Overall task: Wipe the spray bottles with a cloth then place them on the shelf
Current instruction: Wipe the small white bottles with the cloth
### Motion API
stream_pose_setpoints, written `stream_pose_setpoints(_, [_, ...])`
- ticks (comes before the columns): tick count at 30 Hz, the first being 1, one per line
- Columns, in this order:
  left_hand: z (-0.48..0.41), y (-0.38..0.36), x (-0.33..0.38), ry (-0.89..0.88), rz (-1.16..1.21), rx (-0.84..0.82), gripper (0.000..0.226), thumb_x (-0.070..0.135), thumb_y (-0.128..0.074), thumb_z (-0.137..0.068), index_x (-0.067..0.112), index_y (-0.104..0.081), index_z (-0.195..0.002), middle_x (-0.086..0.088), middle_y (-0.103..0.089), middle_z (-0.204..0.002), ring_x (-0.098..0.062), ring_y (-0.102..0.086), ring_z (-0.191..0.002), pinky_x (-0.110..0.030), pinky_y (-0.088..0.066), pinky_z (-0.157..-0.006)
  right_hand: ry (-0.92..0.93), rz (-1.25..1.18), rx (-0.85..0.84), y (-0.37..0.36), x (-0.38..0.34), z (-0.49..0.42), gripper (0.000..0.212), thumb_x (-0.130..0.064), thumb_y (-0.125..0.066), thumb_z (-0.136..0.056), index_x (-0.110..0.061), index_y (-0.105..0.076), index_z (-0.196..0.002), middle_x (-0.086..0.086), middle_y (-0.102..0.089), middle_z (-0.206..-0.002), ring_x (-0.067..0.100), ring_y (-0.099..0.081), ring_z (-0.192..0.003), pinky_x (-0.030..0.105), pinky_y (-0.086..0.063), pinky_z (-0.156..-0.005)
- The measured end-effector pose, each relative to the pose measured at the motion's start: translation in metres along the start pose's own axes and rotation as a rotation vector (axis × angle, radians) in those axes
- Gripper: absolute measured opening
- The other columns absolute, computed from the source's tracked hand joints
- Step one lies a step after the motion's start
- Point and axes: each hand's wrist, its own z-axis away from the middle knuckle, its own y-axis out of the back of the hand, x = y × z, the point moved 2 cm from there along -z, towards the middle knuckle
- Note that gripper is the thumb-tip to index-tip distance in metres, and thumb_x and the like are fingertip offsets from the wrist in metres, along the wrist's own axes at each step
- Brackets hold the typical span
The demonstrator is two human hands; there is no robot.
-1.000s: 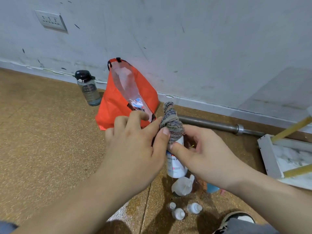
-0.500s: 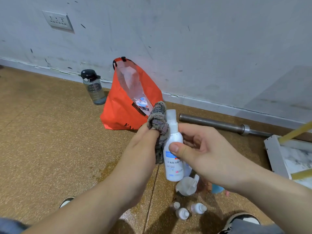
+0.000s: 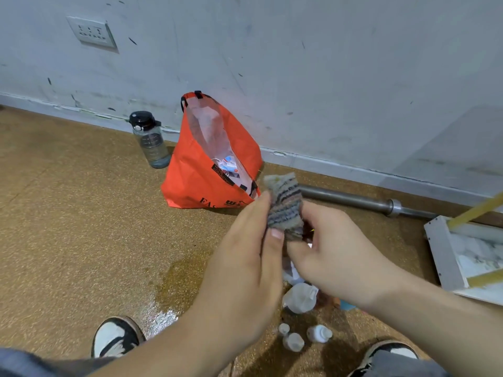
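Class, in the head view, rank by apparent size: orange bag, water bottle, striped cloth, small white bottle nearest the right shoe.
1. orange bag
2. striped cloth and water bottle: look alike; the cloth is nearer the camera, so unranked
3. small white bottle

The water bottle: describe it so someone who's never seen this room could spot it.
Follow the grey wall down to the floor, right of the wall socket. The water bottle stands upright there, just left of the orange bag. Unlike the small white bottles by the shoes, it is tall, smoky-clear and black-lidded.
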Motion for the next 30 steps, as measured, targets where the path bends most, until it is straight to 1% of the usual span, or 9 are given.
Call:
stream_pose_setpoints(4, [-0.017,0.004,-0.006,0.418,0.496,0.033,0.035,0.016,-0.041,-0.111,0.027,-0.074,-0.109,0.013,-0.078,-0.103,0.0,-0.071,-0.098,-0.021,-0.051,-0.082,0.075,0.069,-0.021,-0.007,-0.004,0.005,0.021,-0.04,-0.057,-0.089,-0.024,-0.066,-0.099,-0.003,-0.069,-0.088,0.018,-0.062,-0.087,0.045,-0.051,-0.079])
stream_pose_setpoints(9, [-0.029,0.005,-0.012,0.786,0.909,-0.107,0.035,0.026,-0.044,-0.108,0.013,-0.072,-0.125,-0.011,-0.077,-0.118,-0.031,-0.069,-0.12,-0.054,-0.046,-0.113,-0.024,-0.223,-0.098,0.001,-0.01,0.004,0.007,-0.019,-0.067,-0.098,-0.022,-0.072,-0.101,0.015,-0.068,-0.088,0.029,-0.061,-0.079,0.045,-0.051,-0.076])
stream_pose_setpoints(13, [-0.024,-0.003,-0.008,0.638,0.72,-0.071,0.031,0.025,-0.044,-0.11,0.031,-0.074,-0.116,0.004,-0.079,-0.112,-0.015,-0.072,-0.111,-0.051,-0.051,-0.108,-0.153,-0.427,-0.035,0.004,0.001,-0.004,0.016,-0.009,-0.064,-0.101,-0.016,-0.075,-0.109,0.006,-0.079,-0.1,0.024,-0.075,-0.1,0.048,-0.058,-0.096])
stream_pose_setpoints(17, [-0.001,-0.01,0.005,0.345,0.357,0.011,0.03,0.024,-0.042,-0.111,0.033,-0.069,-0.12,0.021,-0.074,-0.111,0.005,-0.066,-0.108,-0.013,-0.048,-0.091,-0.301,-0.621,0.034,0.0,0.01,-0.008,0.017,-0.007,-0.064,-0.101,-0.012,-0.077,-0.11,0.008,-0.08,-0.105,0.026,-0.075,-0.106,0.05,-0.056,-0.101])
stream_pose_setpoints(19, [0.005,-0.013,0.002,0.441,0.372,0.0,0.029,0.029,-0.042,-0.111,0.034,-0.07,-0.114,0.022,-0.075,-0.106,0.009,-0.066,-0.1,-0.007,-0.047,-0.083,-0.362,-0.672,0.112,0.0,0.014,-0.011,0.015,-0.009,-0.062,-0.102,-0.01,-0.075,-0.11,0.01,-0.08,-0.101,0.026,-0.075,-0.098,0.044,-0.059,-0.093])
stream_pose_setpoints(23, [0.006,-0.021,-0.01,0.816,0.629,0.014,0.023,0.03,-0.047,-0.11,0.03,-0.065,-0.096,0.019,-0.077,-0.088,-0.005,-0.074,-0.089,-0.036,-0.059,-0.094,-0.394,-0.693,0.191,0.005,0.017,-0.018,0.014,-0.012,-0.061,-0.103,-0.014,-0.074,-0.106,0.001,-0.078,-0.089,0.013,-0.07,-0.083,0.026,-0.058,-0.071])
stream_pose_setpoints(26, [0.004,-0.018,-0.007,0.618,0.477,0.04,0.024,0.032,-0.045,-0.11,0.037,-0.063,-0.094,0.034,-0.07,-0.086,0.011,-0.065,-0.084,-0.005,-0.047,-0.08,-0.41,-0.718,0.125,-0.002,0.019,-0.018,0.016,-0.015,-0.06,-0.104,-0.017,-0.075,-0.11,0.002,-0.08,-0.098,0.024,-0.074,-0.097,0.038,-0.06,-0.088])
stream_pose_setpoints(28, [-0.001,-0.013,-0.005,0.409,0.31,0.018,0.025,0.026,-0.043,-0.11,0.037,-0.065,-0.106,0.03,-0.069,-0.085,0.008,-0.062,-0.081,-0.006,-0.041,-0.065,-0.401,-0.746,0.076,-0.01,0.016,-0.014,0.02,-0.015,-0.059,-0.105,-0.018,-0.074,-0.117,0.005,-0.08,-0.108,0.031,-0.072,-0.11,0.045,-0.058,-0.099])
stream_pose_setpoints(30, [-0.01,-0.005,-0.007,0.232,0.196,0.047,0.028,0.021,-0.043,-0.11,0.036,-0.065,-0.117,0.021,-0.07,-0.098,0.003,-0.062,-0.092,-0.013,-0.042,-0.073,-0.395,-0.792,0.02,-0.016,0.013,-0.011,0.023,-0.015,-0.058,-0.105,-0.018,-0.073,-0.123,0.005,-0.079,-0.112,0.024,-0.075,-0.107,0.034,-0.063,-0.087])
